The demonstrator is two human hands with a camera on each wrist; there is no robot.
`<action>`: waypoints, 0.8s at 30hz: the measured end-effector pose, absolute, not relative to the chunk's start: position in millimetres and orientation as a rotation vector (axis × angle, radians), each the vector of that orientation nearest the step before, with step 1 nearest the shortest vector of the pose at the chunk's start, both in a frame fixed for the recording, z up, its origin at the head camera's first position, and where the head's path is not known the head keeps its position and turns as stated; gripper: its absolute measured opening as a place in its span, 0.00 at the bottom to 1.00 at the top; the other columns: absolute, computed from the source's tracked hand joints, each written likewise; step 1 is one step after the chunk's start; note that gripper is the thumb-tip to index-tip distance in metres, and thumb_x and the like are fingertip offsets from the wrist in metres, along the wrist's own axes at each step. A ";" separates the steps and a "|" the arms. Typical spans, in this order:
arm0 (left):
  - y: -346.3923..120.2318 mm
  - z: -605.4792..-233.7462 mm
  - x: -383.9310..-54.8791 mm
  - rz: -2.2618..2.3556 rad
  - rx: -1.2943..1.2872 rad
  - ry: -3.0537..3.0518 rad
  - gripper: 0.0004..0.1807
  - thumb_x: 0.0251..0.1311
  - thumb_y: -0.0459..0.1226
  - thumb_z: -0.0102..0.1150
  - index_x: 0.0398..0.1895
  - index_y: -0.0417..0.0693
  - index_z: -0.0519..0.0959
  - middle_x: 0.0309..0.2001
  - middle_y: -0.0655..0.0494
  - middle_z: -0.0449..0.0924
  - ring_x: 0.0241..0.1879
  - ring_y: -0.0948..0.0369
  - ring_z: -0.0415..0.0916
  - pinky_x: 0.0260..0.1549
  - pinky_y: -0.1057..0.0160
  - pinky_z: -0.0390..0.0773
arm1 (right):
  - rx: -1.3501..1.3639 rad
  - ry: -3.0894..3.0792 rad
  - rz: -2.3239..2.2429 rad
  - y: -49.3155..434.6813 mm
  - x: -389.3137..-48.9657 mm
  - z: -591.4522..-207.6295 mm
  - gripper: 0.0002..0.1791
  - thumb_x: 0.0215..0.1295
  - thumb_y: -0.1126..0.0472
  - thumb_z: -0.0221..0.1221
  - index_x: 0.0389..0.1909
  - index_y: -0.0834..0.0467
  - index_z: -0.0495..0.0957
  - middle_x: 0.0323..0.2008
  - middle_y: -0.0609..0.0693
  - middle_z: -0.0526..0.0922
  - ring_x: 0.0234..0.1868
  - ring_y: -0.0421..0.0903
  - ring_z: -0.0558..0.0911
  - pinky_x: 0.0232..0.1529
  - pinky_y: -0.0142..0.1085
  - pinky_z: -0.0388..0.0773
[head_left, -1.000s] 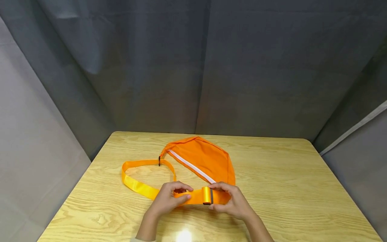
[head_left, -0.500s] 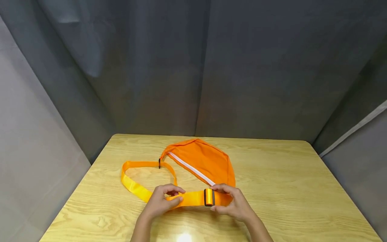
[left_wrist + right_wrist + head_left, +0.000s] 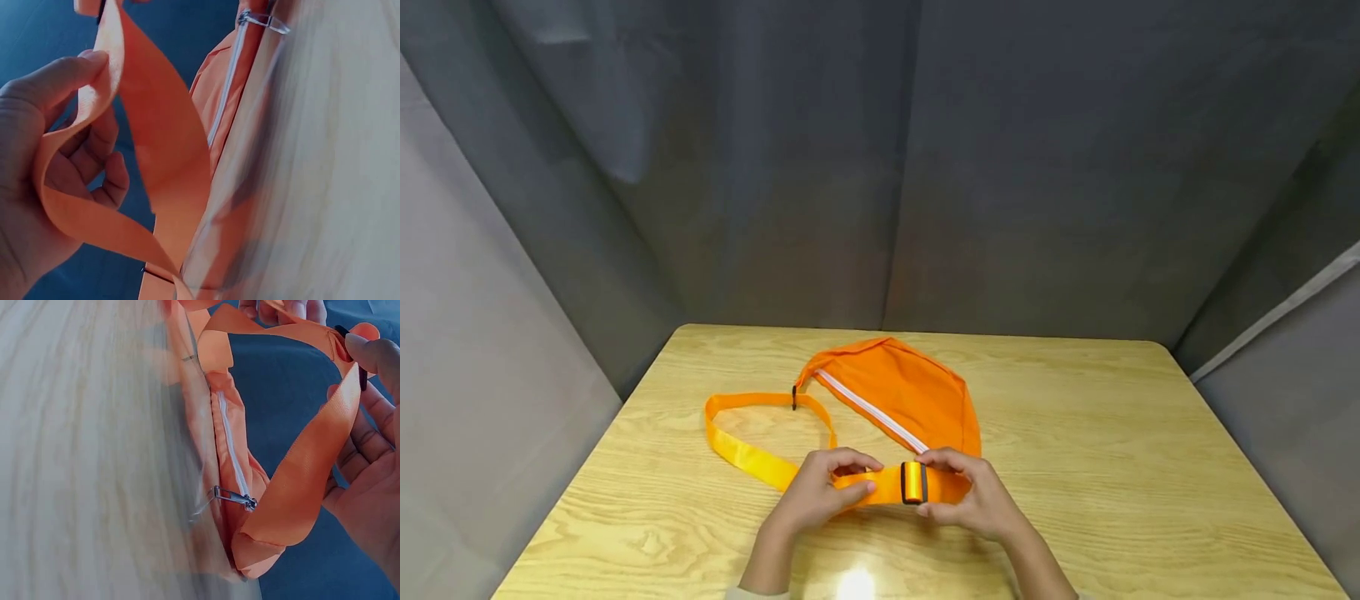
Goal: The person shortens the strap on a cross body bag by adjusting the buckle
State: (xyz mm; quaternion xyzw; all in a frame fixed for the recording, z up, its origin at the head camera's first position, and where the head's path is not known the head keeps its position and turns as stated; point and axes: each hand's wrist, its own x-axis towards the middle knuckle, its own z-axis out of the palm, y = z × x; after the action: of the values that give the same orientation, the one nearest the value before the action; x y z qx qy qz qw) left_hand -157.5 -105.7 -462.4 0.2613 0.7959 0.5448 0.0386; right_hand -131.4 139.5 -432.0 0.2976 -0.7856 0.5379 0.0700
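Note:
An orange waist bag [image 3: 902, 392] with a white zipper lies on the table, and its orange strap [image 3: 752, 462] loops out to the left. My left hand [image 3: 820, 492] pinches the strap between thumb and fingers, as the left wrist view also shows. Just right of it, a black slide buckle [image 3: 914, 483] sits on the strap with webbing threaded through it. My right hand [image 3: 973, 496] pinches at the buckle's right side. In the right wrist view, the thumb presses by the dark buckle [image 3: 362, 375], and the metal zipper pull [image 3: 234, 497] hangs near the bag's end.
The wooden table [image 3: 1112, 467] extends on both sides of the bag. A small black strap ring [image 3: 794, 397] joins the strap to the bag's left corner. Dark grey curtains [image 3: 880, 167] stand behind the table, with lighter panels at the sides.
My left hand slid left along the strap half a second ago, then came back right toward the buckle. The buckle tipped and turned slightly. My right hand kept its hold; the bag stayed put.

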 end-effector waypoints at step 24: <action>-116.7 -459.2 -160.2 1.512 0.754 2.465 0.11 0.55 0.39 0.65 0.42 0.54 0.82 0.35 0.65 0.79 0.35 0.63 0.74 0.35 0.62 0.75 | 0.895 -2.358 1.685 144.1 -133.1 -434.2 0.25 0.39 0.73 0.71 0.44 0.64 0.78 0.42 0.54 0.82 0.41 0.46 0.79 0.43 0.37 0.75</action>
State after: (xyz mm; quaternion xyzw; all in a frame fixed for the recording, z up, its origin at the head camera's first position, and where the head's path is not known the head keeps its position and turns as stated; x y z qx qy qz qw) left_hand -160.2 -116.7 -459.2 0.2516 0.8224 0.5044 0.0766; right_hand -133.1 144.1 -434.2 0.2946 -0.7763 0.5547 0.0540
